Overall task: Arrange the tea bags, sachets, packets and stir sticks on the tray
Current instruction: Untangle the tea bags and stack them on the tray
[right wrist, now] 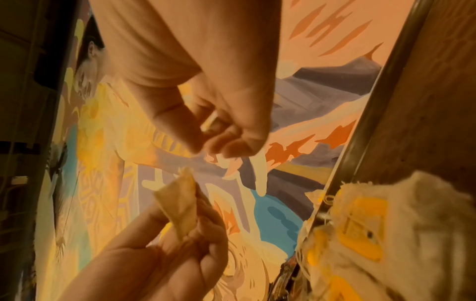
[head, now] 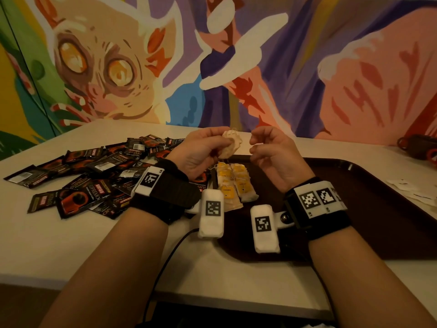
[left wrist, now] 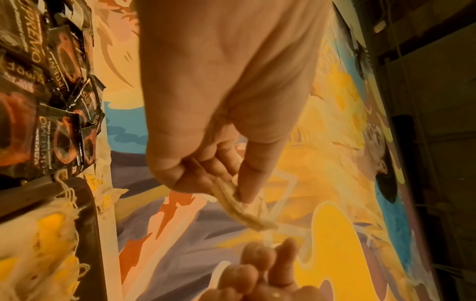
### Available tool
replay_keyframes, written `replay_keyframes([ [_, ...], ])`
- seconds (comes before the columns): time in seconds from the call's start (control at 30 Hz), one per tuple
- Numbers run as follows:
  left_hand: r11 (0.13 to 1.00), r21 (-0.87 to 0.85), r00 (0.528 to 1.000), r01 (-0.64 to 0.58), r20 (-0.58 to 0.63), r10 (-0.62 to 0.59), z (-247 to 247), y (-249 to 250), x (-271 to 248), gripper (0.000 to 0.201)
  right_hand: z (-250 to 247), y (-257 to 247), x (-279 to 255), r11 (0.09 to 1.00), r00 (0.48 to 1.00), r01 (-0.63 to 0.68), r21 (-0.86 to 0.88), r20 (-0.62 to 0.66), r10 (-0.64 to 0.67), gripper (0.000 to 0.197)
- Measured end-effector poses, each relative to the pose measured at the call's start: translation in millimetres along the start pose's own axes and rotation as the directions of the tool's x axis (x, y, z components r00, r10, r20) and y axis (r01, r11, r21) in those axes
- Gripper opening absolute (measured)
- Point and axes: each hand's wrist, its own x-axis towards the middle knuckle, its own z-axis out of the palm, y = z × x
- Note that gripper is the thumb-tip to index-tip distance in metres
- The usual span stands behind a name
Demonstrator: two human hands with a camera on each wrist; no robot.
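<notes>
Tea bag [head: 231, 144], pale and crumpled, sits pinched between the thumb and curled fingers of my left hand [head: 204, 151], raised above the far left corner of the dark brown tray [head: 369, 209]. My right hand [head: 275, 155] hovers just beside it, thumb and fingertips drawn together; the right wrist view shows a small pale piece between them, though I cannot tell what it is. Below my hands, rows of tea bags with yellow tags [head: 234, 185] lie side by side at the left end of the tray. Left of the tray, a loose heap of black coffee sachets [head: 94, 176] spreads over the white surface [head: 212, 268], some overlapping, one touching the tray's left edge. A few white paper packets [head: 411, 189] rest near the tray's right end. Both wrists carry black straps with white marker blocks, and a bright painted mural [head: 118, 67] fills the wall behind the surface.
</notes>
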Motion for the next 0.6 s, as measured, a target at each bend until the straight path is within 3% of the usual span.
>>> replay_keyframes([
  [0.23,0.997,0.025,0.990,-0.072,-0.116,0.075,-1.0,0.1,1.3,0.024,1.8,-1.4,-3.1,0.996,0.991,0.048,-0.070,0.126,-0.038,0.022],
  [0.37,0.996,0.044,0.993,-0.074,-0.089,0.078,0.2,0.4,-0.7,0.022,3.2,1.7,-1.1,0.994,0.993,0.031,-0.107,0.116,-0.019,0.020],
  [0.5,0.999,-0.033,1.000,-0.015,0.017,0.016,3.8,2.8,-4.4,0.010,3.5,2.4,-2.5,1.000,0.993,0.006,-0.019,0.115,-0.004,0.015],
  [0.6,0.999,-0.038,0.998,0.027,0.062,-0.024,6.1,3.2,-5.3,0.012,3.5,2.9,-1.4,0.999,0.997,-0.044,0.004,0.061,0.043,0.013],
])
